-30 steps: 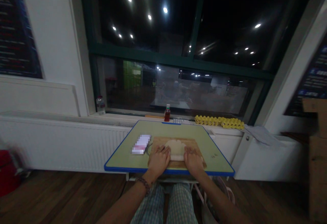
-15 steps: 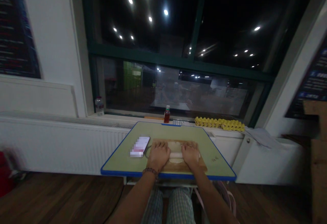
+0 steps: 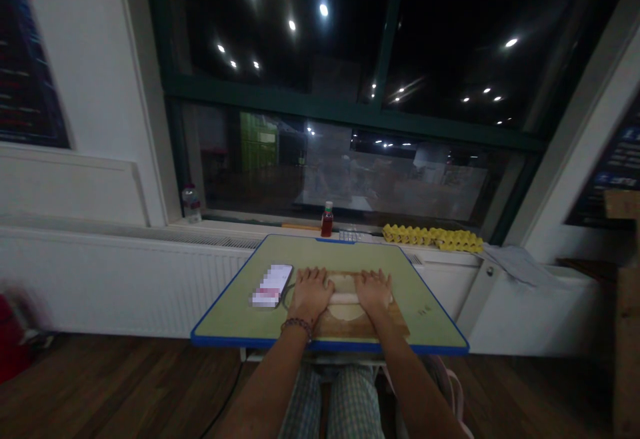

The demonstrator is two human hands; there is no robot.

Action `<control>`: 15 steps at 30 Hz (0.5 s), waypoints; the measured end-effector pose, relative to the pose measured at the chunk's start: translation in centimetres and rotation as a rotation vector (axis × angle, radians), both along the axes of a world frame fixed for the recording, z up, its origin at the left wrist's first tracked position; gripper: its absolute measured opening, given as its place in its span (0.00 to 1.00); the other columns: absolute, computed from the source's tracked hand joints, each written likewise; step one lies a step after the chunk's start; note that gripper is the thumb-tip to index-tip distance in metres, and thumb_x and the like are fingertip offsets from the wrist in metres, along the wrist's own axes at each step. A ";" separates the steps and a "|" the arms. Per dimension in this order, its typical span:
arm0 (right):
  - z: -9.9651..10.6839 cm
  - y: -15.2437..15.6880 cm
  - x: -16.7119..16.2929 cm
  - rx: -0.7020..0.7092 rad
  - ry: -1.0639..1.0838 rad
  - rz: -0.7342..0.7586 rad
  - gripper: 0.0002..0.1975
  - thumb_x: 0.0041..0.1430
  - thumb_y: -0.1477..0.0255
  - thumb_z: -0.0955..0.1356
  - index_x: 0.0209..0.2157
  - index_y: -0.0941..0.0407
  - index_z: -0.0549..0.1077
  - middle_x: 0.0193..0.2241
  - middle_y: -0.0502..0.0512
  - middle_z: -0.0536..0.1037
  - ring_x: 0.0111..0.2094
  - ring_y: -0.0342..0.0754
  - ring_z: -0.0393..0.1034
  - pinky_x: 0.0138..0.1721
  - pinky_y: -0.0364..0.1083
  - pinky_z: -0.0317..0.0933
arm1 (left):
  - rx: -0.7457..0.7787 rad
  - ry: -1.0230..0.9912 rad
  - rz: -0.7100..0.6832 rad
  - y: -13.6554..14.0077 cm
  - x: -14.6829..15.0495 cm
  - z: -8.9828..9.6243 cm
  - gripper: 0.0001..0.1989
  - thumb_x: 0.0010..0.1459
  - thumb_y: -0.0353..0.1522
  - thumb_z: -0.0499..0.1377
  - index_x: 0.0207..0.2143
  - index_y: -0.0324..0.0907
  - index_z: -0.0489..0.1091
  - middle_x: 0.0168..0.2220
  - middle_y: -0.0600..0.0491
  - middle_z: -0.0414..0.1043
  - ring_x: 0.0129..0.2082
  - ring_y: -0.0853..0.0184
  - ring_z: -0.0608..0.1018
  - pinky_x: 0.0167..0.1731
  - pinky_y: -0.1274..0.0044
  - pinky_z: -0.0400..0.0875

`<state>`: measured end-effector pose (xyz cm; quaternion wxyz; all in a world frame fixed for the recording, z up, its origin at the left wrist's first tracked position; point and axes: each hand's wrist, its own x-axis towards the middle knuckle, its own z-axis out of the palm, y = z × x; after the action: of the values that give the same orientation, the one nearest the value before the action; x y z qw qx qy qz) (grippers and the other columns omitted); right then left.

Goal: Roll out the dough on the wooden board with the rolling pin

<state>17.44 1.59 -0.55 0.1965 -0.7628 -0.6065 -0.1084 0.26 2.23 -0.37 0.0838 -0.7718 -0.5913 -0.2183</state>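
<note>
Both hands palm-down on pin [image 3: 345, 299]: left hand [image 3: 311, 295] over its left end, right hand [image 3: 373, 292] over its right. Fingers spread, pointing forward; cannot tell how firmly the palms press. Pin lies crosswise on dough [image 3: 349, 313], which shows both ahead of and behind it, atop board [image 3: 325, 328]. Board's near edge: just inside table's [image 3: 230, 315] blue rim, little room. Phone [image 3: 273, 285] near left hand narrows that side; wider table surface right of board.
</note>
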 end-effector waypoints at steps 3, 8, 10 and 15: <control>0.0 0.1 0.0 0.012 0.012 -0.001 0.22 0.66 0.65 0.58 0.52 0.58 0.76 0.53 0.64 0.75 0.63 0.61 0.57 0.63 0.61 0.36 | -0.023 0.008 0.022 0.5 0.0 -0.1 0.25 0.64 0.39 0.47 0.57 0.38 0.69 0.59 0.41 0.69 0.62 0.47 0.65 0.61 0.54 0.50; 0.0 0.4 0.0 0.035 0.024 0.010 0.22 0.66 0.66 0.58 0.52 0.58 0.76 0.53 0.64 0.75 0.63 0.60 0.57 0.63 0.61 0.36 | -0.058 0.009 0.056 0.7 0.0 0.0 0.28 0.65 0.42 0.45 0.61 0.37 0.65 0.62 0.41 0.65 0.64 0.47 0.62 0.63 0.54 0.48; 0.0 0.5 0.0 0.030 0.028 0.022 0.22 0.66 0.65 0.57 0.52 0.57 0.76 0.53 0.63 0.76 0.63 0.60 0.56 0.63 0.61 0.36 | -0.064 0.010 0.068 0.6 0.1 0.2 0.28 0.65 0.43 0.45 0.61 0.39 0.65 0.63 0.42 0.64 0.64 0.48 0.61 0.63 0.54 0.48; -0.1 1.1 0.1 0.004 0.061 0.014 0.23 0.67 0.64 0.56 0.54 0.56 0.75 0.54 0.62 0.75 0.64 0.60 0.54 0.64 0.59 0.35 | -0.110 0.017 0.110 0.7 0.3 0.8 0.30 0.65 0.43 0.43 0.64 0.39 0.62 0.64 0.43 0.61 0.66 0.50 0.58 0.64 0.56 0.45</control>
<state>17.56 2.69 -0.68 0.2171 -0.7610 -0.6054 -0.0848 0.53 2.93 0.46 0.0581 -0.7434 -0.6433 -0.1739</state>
